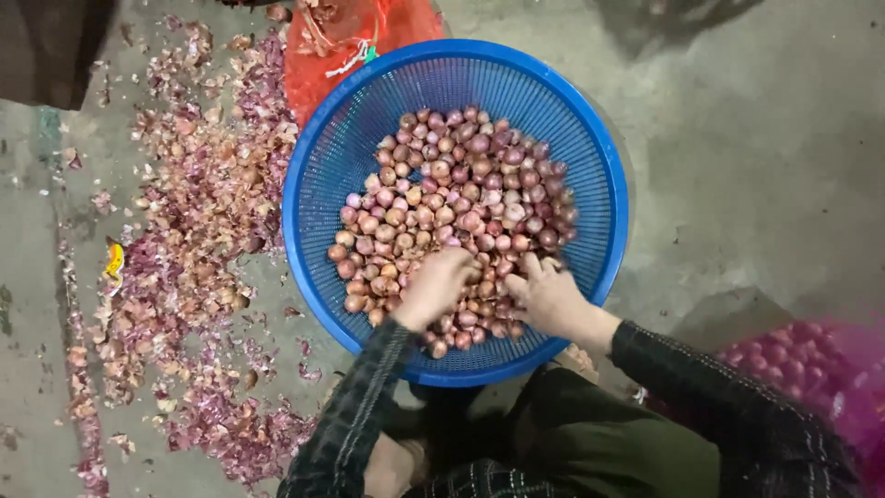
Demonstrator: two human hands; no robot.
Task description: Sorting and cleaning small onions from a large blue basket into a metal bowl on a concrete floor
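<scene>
Digging into shallots (452, 203) heaped in a blue basket (318, 157), the left hand (435, 286) closes on several while the right hand (548, 295) lies spread open; loose bulbs could roll onto the peel-strewn floor (765, 157).

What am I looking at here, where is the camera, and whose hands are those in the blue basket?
There is one picture, taken by a camera worn on a person's head and looking straight down, so the hands are that person's own, in dark checked sleeves. The left hand and the right hand both rest in a heap of peeled shallots inside a round blue plastic basket on a concrete floor. Whether either hand actually grips a shallot cannot be told. To the left lies a wide scatter of purple shallot skins. A red mesh sack sits beyond the basket, and a pink mesh bag of shallots is at the lower right.
</scene>
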